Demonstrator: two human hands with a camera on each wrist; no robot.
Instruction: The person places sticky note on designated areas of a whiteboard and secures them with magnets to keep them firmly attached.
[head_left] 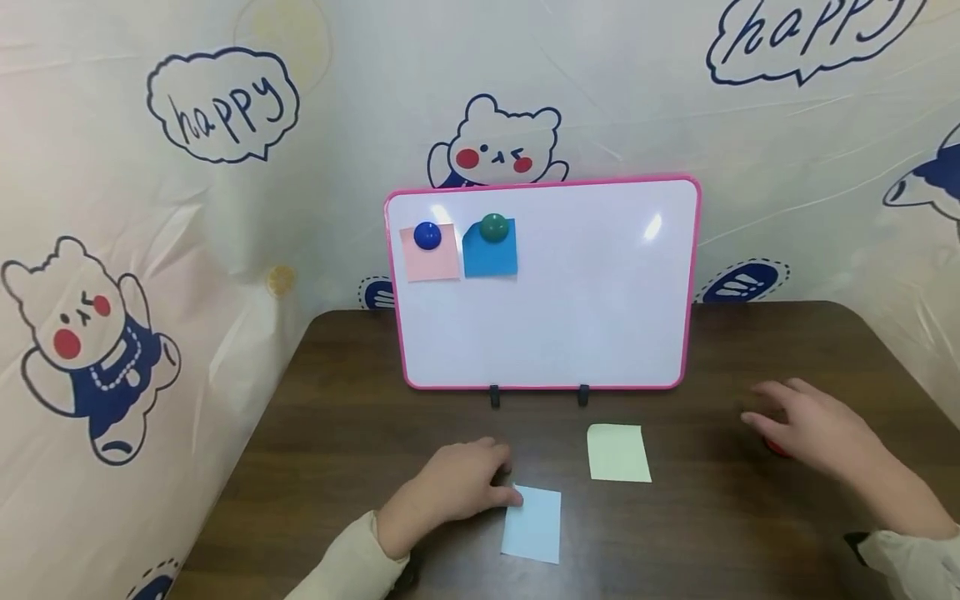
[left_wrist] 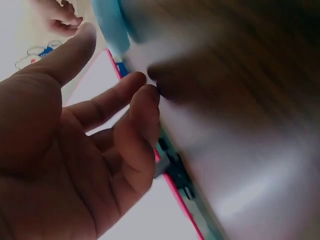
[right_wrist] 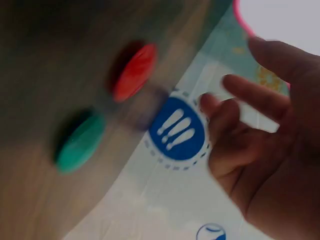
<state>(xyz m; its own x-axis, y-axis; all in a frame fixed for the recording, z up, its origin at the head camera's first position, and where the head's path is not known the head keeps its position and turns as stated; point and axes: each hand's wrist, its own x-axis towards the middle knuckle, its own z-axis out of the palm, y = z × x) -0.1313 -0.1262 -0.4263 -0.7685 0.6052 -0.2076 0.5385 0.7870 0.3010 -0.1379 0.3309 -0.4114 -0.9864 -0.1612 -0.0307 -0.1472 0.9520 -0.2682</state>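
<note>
In the head view my left hand point(head_left: 457, 483) is over the table, its thumb tip at the upper left edge of a light blue sticky note point(head_left: 534, 529). Its fingers bend loosely with a gap between thumb and fingertips. A pale green sticky note point(head_left: 618, 454) lies farther back, to the right. At the right side my right hand point(head_left: 821, 429) hovers by a red magnet point(right_wrist: 135, 72), mostly hidden beneath it in the head view. The right wrist view shows a green magnet point(right_wrist: 81, 143) beside the red one. The right fingers are apart and hold nothing.
A pink-framed whiteboard point(head_left: 600, 300) stands at the back of the brown table point(head_left: 337, 433) on black feet point(head_left: 583, 396). On it, a blue magnet point(head_left: 427, 236) holds a pink note point(head_left: 432, 267) and a green magnet point(head_left: 494, 227) holds a blue note point(head_left: 491, 260).
</note>
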